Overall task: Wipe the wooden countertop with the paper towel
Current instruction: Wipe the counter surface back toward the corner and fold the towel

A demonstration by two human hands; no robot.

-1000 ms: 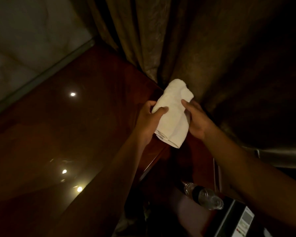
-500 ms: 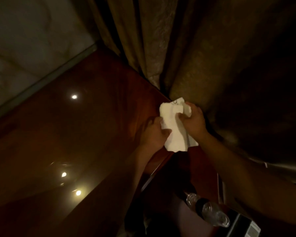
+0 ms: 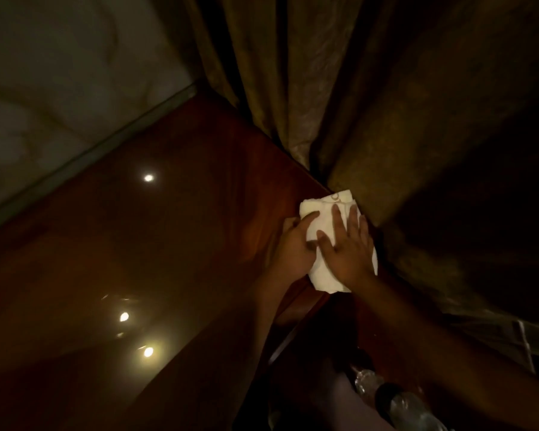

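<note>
A folded white paper towel (image 3: 322,213) lies on the right corner of the glossy dark wooden countertop (image 3: 156,244), against the curtain. My right hand (image 3: 347,250) lies flat on top of it, fingers spread and pressing down. My left hand (image 3: 293,247) is at the towel's left edge, its fingers curled onto it. The lower end of the towel hangs over the countertop's edge.
A heavy gold-brown curtain (image 3: 371,104) hangs along the countertop's right side. A pale wall (image 3: 59,73) borders the far left. Ceiling lights reflect in the wood. Below the edge, a clear plastic bottle (image 3: 399,402) lies at the bottom right.
Both hands held the towel up in the air and folded it. Now it is down on the countertop corner, with my right hand flattened on top.
</note>
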